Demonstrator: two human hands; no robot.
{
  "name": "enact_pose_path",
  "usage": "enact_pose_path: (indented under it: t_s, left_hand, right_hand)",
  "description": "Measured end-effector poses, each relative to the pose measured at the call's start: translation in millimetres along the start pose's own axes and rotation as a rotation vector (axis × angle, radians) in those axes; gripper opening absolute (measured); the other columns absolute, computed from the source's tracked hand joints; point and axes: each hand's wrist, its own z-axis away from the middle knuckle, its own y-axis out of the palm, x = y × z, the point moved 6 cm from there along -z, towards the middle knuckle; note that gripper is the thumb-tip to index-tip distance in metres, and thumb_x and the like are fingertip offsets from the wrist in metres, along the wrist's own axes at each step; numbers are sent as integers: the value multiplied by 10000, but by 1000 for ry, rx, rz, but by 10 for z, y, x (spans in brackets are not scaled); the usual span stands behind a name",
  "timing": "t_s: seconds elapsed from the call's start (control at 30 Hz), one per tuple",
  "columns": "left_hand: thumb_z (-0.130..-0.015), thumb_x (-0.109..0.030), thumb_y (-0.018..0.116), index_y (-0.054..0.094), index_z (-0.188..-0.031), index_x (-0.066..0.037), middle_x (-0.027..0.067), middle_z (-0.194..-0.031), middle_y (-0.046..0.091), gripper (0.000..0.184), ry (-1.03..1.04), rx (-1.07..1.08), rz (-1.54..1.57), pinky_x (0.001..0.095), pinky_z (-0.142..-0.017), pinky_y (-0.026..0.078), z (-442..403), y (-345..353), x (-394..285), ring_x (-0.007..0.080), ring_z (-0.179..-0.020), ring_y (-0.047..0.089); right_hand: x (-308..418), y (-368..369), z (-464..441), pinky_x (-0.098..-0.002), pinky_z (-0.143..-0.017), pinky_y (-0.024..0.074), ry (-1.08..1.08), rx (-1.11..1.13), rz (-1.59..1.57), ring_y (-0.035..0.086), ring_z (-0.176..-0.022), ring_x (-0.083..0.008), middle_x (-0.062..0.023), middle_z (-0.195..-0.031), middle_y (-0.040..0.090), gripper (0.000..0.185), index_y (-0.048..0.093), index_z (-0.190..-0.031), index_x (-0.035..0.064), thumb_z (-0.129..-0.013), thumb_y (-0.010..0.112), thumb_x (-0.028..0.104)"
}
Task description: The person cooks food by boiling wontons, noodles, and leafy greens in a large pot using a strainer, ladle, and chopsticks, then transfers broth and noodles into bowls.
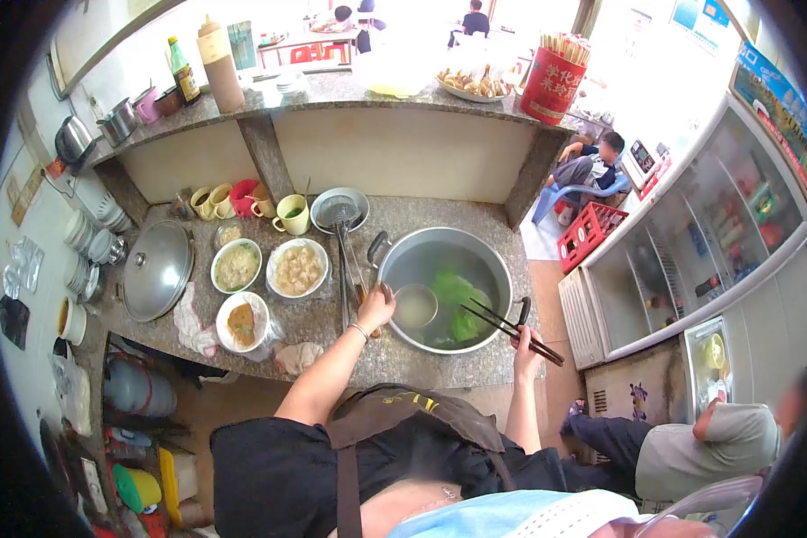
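My left hand point(377, 307) is closed at the left rim of a large metal pot point(507, 269), holding a ladle point(417, 307). The ladle's round bowl sits in the pot's liquid with cloudy broth inside. Over the right rim, my right hand point(527, 348) grips a pair of dark chopsticks point(498, 321), their tips reaching the leafy greens point(460, 303). The greens float in a bright green clump at the middle and right of the pot. Left of the pot stand a bowl of dumplings point(298, 268), a bowl of pale food point(237, 266) and a bowl with brownish contents point(242, 325).
Behind the bowls are several cups point(291, 215) and a metal basin point(339, 201) with a strainer. A large lid point(157, 271) lies at the left. A raised ledge point(368, 100) runs across the back. Another person point(708, 448) is close on my right, near a glass-door fridge point(690, 242).
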Motion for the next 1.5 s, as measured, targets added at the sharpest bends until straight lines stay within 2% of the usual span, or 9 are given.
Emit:
enact_pose_path:
  t_s: [0.37,0.53,0.7,0.77,0.97,1.03,1.33,1.43,1.5]
  left_hand:
    - [-771,-137,578,490,-908,-65,158,-867,577,178,25,-12,8,420,-729,459,-5,-11,-26,348,-862,589]
    - [-793,-159,560,484,-930,-51,178,-866,586,190,46,-28,-2,423,-729,460,8,5,-2,360,-863,588]
    - [-837,-210,509,490,-1009,-17,211,-861,612,258,-103,-24,15,433,-714,470,-128,153,217,390,-809,595]
    - [-775,-133,623,516,-821,-55,115,-784,587,139,-143,27,13,372,-693,473,-91,112,116,250,-781,605]
    - [-725,-57,650,470,-870,-57,72,-844,561,231,-21,-15,87,332,-783,443,-43,86,14,223,-855,567]
    - [-745,-77,618,489,-925,-42,94,-849,600,224,28,-28,32,363,-755,471,-40,74,13,267,-855,609]
    - [-749,-70,622,454,-892,-63,76,-845,570,221,51,-18,69,345,-770,457,-30,95,-2,246,-862,595]
    - [-751,-64,616,452,-896,-64,74,-846,568,220,32,-20,67,345,-767,457,7,61,-54,237,-860,593]
    - [-751,-61,613,451,-898,-63,73,-846,569,218,36,-35,67,346,-766,457,-3,15,-152,234,-857,593]
  right_hand:
    - [-9,-35,14,-227,-557,509,34,-36,-5,607,-636,-135,-81,-787,602,248,604,-972,-19,-915,520,208]
    - [-46,-83,-41,-253,-595,530,-28,-32,37,630,-680,-175,-121,-898,610,281,587,-1009,-42,-914,510,211]
    - [-81,-103,-81,-277,-633,536,11,-93,-52,640,-728,-190,-127,-976,608,311,575,-1042,-41,-910,530,237]
    - [-83,-116,-115,-272,-637,539,-11,-87,-113,640,-729,-187,-131,-1003,605,301,583,-1043,-34,-914,527,232]
    - [-157,-193,-147,-254,-593,548,31,-73,1,632,-690,-171,-112,-947,597,212,592,-1017,-13,-911,513,152]
    - [-199,-150,-138,-246,-579,548,92,-57,-34,631,-693,-170,-104,-927,592,199,604,-999,-5,-908,517,149]
    - [-733,255,-663,-257,-598,539,-115,113,315,625,-696,-176,-129,-957,540,260,611,-1008,-18,-898,546,209]
    - [-845,397,-679,-273,-570,522,-111,49,208,622,-711,-170,-131,-897,564,261,637,-967,-1,-880,571,236]
    - [-870,416,-702,-277,-570,521,-224,38,456,619,-704,-172,-127,-831,580,247,645,-930,-3,-871,584,229]
